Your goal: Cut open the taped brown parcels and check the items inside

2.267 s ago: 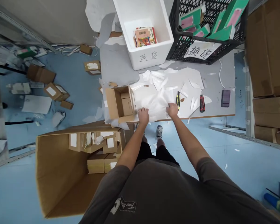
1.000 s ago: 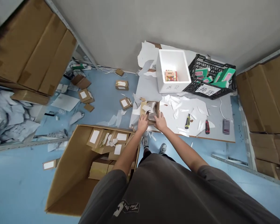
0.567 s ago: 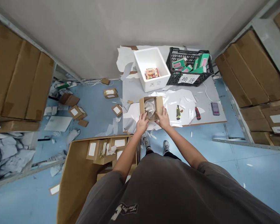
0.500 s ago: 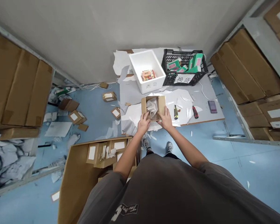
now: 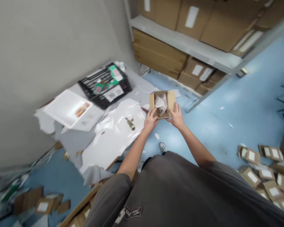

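Observation:
Between my two hands I hold a small open cardboard box (image 5: 170, 100), its flaps folded out and crumpled white paper (image 5: 161, 103) inside. What lies under the paper is hidden. My left hand (image 5: 151, 120) grips the near left side, my right hand (image 5: 176, 116) the near right side, fingers closed on the cardboard. The box is held up past the right edge of the table (image 5: 99, 157). On the table, left of my hands, lies a yellow-and-black utility knife (image 5: 130, 124) among torn white paper.
A white foam box (image 5: 85, 121) and a black crate (image 5: 104, 103) with green-and-pink boxes stand at the table's back. Shelves (image 5: 186, 41) of large cartons rise ahead right. Several small labelled boxes (image 5: 252, 176) cover the floor at right; others (image 5: 43, 206) lie at lower left.
My body and view have turned right, and the opened box has moved in my hands from over the table to beyond its edge. Both hands kept their grip.

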`<control>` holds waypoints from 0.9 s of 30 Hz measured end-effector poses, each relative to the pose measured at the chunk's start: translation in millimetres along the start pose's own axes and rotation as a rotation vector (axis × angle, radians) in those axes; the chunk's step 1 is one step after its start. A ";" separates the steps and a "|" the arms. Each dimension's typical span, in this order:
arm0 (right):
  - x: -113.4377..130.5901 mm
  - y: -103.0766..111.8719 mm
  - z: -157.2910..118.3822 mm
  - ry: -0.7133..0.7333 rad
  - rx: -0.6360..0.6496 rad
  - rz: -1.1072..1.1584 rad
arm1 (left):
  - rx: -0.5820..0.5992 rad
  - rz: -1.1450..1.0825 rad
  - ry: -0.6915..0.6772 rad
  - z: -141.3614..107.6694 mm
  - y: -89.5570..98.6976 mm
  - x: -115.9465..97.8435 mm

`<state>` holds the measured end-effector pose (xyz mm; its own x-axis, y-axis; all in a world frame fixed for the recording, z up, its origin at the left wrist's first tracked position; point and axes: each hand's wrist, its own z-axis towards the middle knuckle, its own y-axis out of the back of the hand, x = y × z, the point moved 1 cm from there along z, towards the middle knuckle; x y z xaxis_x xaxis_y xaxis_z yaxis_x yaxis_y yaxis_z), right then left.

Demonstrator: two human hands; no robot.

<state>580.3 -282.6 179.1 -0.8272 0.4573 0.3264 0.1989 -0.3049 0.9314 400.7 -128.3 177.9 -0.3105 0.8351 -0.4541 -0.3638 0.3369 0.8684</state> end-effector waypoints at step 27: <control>-99.4 56.5 122.2 0.202 0.007 -0.088 | -0.023 0.091 0.225 108.8 -5.0 -48.7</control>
<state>738.0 -243.1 219.0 -0.9299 0.3049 0.2055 0.1245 -0.2648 0.9562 513.2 -123.4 217.3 -0.5302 0.7427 -0.4090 -0.3443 0.2522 0.9044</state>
